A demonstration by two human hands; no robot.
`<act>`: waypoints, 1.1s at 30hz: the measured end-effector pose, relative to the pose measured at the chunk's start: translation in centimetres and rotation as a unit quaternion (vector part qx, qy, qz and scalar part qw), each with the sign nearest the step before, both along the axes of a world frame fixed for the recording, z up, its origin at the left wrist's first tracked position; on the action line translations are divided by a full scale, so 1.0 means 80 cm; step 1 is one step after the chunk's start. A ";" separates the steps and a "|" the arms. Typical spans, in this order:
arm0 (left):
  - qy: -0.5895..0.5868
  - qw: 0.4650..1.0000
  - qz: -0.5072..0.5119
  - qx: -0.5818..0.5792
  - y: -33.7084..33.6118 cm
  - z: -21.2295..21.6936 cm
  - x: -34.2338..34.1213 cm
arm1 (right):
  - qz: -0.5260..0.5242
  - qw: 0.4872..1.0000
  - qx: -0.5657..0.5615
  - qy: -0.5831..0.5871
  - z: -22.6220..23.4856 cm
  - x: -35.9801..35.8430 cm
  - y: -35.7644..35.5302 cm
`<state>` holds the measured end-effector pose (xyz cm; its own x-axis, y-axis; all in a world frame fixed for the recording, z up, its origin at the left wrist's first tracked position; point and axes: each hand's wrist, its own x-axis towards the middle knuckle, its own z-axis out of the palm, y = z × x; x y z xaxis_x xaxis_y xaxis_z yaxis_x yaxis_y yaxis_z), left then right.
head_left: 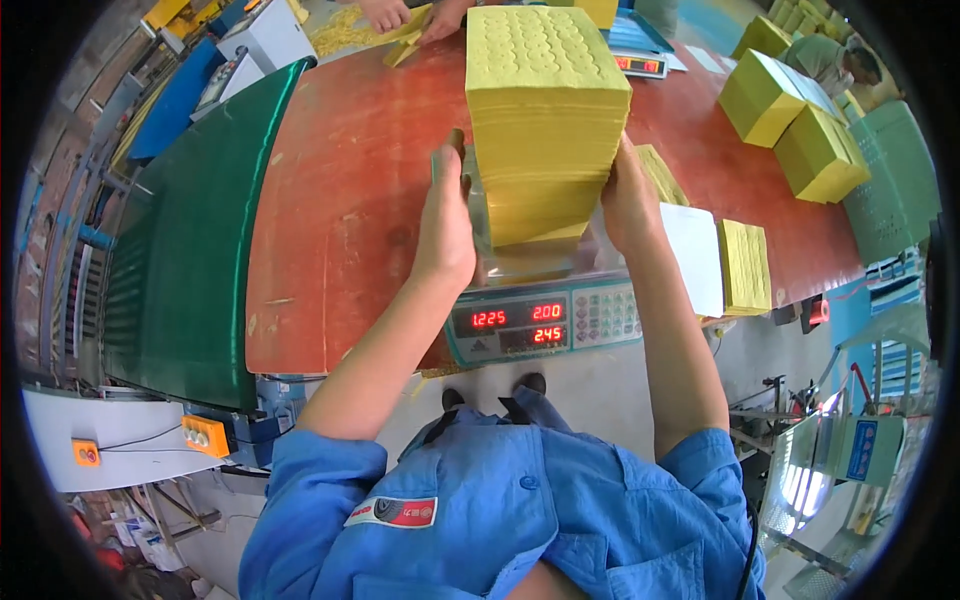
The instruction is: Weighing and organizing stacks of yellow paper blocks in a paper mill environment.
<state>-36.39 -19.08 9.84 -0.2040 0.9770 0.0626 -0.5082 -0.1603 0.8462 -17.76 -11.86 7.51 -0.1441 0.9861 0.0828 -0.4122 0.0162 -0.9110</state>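
A tall stack of yellow paper sheets (545, 150) with rows of wavy cut marks on top stands on a digital scale (545, 320) with lit red figures. My left hand (447, 225) is open to the left of the stack, fingers stretched upward, with a narrow gap between palm and paper. On the other side my right hand (630, 205) lies flat along the stack's right edge, fingers extended and partly hidden behind it. Whether the right fingers press on the paper is hard to see.
The red tabletop (350, 200) holds a smaller yellow stack (745, 268) beside a white sheet (692, 260). More yellow stacks (765, 97) sit at the far right, near another person (825, 65). Across the table, a co-worker's hands (440, 20) handle yellow paper. A green surface (190, 230) adjoins left.
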 end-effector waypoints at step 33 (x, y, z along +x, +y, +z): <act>0.189 0.976 -0.042 0.104 -0.174 -0.002 -0.041 | -0.128 0.988 0.085 0.005 0.010 0.018 -0.264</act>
